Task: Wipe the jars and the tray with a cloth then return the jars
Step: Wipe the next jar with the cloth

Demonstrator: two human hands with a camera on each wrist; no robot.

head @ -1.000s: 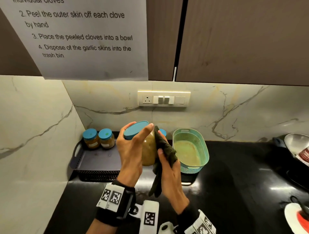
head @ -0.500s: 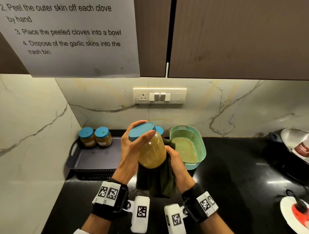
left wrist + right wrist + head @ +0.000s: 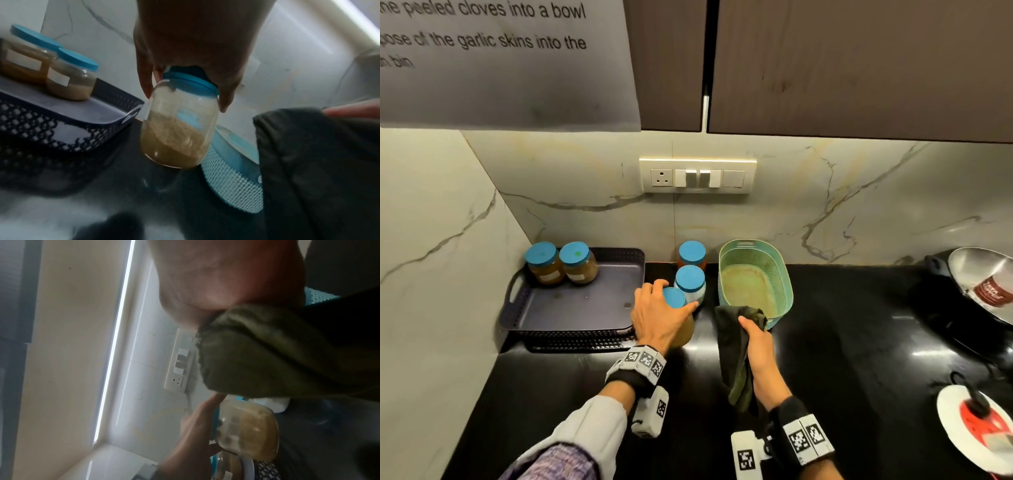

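- Work surface: glossy black countertop [image 3: 842,342] in a corner of marble-patterned walls; a switch panel [image 3: 698,175] is set in the back wall below dark cabinets [image 3: 859,68], and a printed sheet [image 3: 500,61] hangs at upper left.
- Tray [image 3: 571,305]: dark, perforated sides, seated in the countertop's back-left corner. Two blue-lidded jars [image 3: 561,263] stand touching in the tray's back-left corner.
- Held jar [image 3: 179,125]: blue lid, tan powder. The left hand [image 3: 659,317] grasps it from above, fingers [image 3: 146,78] curled round the lid rim. The jar is tilted, just off the tray's right edge; whether its base touches the countertop cannot be told.
- Two further jars [image 3: 690,282] stand on the countertop behind the held jar, between the tray and the teal basket [image 3: 777,274].
- Cloth [image 3: 736,349]: dark green, clenched in the right hand [image 3: 758,342] just in front of the basket, apart from the held jar; its tail hangs toward the wrist.
- Open room: the tray floor's middle, front and right; bare countertop in front of both hands. A pan [image 3: 983,284] and a white plate [image 3: 976,431] sit at the right edge.
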